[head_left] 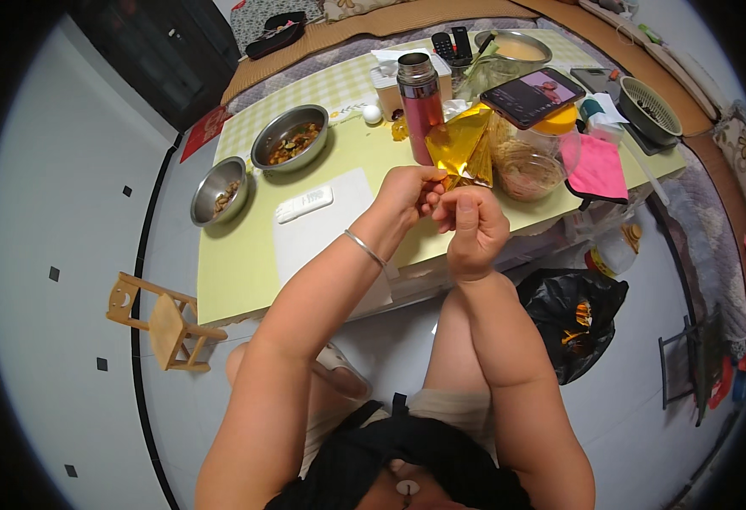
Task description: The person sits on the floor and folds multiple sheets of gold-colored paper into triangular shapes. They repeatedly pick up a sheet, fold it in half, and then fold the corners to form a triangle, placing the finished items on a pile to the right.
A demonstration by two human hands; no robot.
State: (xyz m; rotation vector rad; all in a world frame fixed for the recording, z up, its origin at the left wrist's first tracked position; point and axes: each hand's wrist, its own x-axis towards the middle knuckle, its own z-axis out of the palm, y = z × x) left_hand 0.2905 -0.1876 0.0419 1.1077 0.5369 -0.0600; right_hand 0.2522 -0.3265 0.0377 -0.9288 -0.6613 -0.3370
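The left hand (405, 194) pinches gold foil (460, 146) over the table (230, 289); the right hand (477, 228) curls at its lower end, hold unclear. They're seemingly working that end; next needs steady pinching.

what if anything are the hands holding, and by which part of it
Gold foil, pinched near its lower edge by the left hand; whether the right hand also grips it cannot be told.

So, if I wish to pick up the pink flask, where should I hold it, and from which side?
Probably best around the middle of the pink flask, coming from your left: it stands upright with a straight, round body, its right side is crowded by the gold foil, and its top looks uncapped, so avoid tilting.
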